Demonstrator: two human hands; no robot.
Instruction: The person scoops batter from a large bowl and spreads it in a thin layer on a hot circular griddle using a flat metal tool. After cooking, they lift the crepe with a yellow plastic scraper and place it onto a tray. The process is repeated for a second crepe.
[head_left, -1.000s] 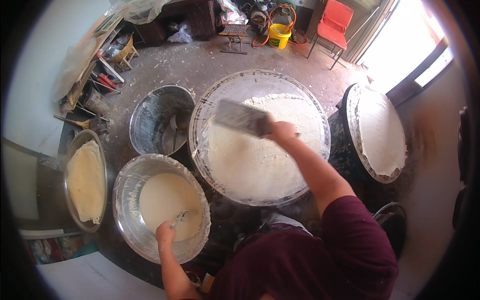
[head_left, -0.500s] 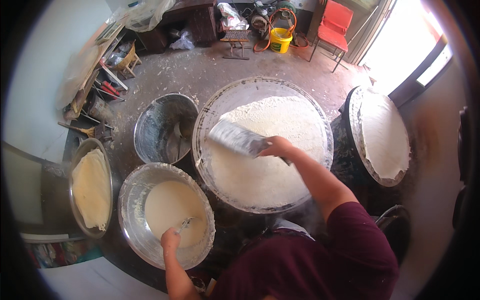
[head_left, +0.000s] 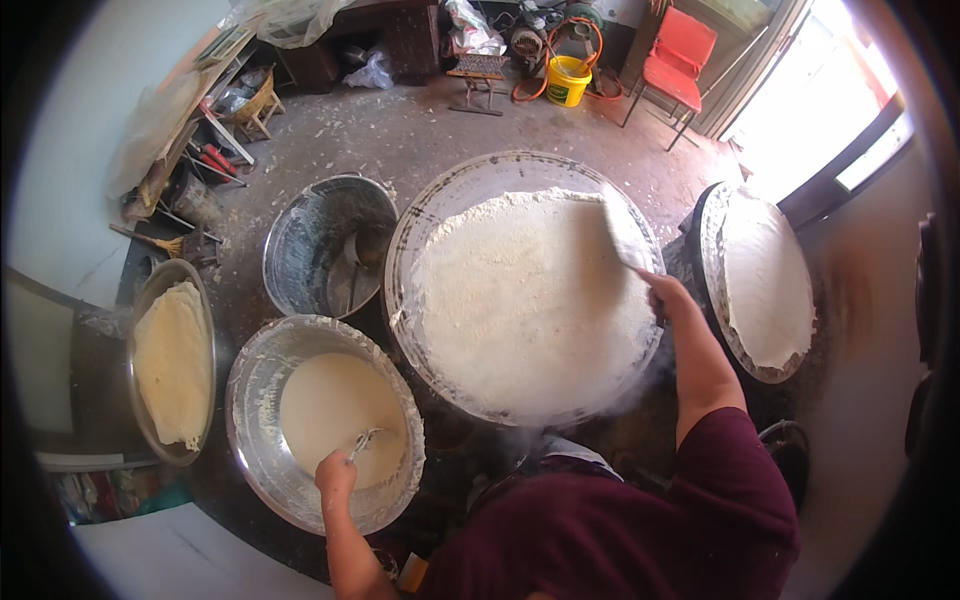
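My right hand (head_left: pixel 666 290) is closed round the handle of a wide flat scraper (head_left: pixel 621 235), held nearly edge-on over the right side of a large round griddle (head_left: pixel 430 200). A pale layer of batter (head_left: pixel 520 290) covers most of the griddle, its far edge rough. At the lower left, my left hand (head_left: pixel 336 474) grips a shiny metal utensil (head_left: pixel 364 441) above a metal basin (head_left: pixel 255 430). The utensil's head meets the creamy liquid batter (head_left: pixel 335 400) in that basin; its exact kind is unclear.
A dark metal tub (head_left: pixel 295 260) holding a ladle-like tool stands beyond the basin. Far left, a basin (head_left: pixel 207 390) holds folded yellowish sheets (head_left: pixel 173 365). To the right, another round griddle (head_left: pixel 712 240) carries a pale sheet (head_left: pixel 765 280). A red chair (head_left: pixel 680 60) and yellow bucket (head_left: pixel 567 85) stand farther back.
My right hand has swept the scraper from the griddle's left-middle to its right side, and the batter's surface looks more evenly spread. My left hand stays at the basin with its utensil.
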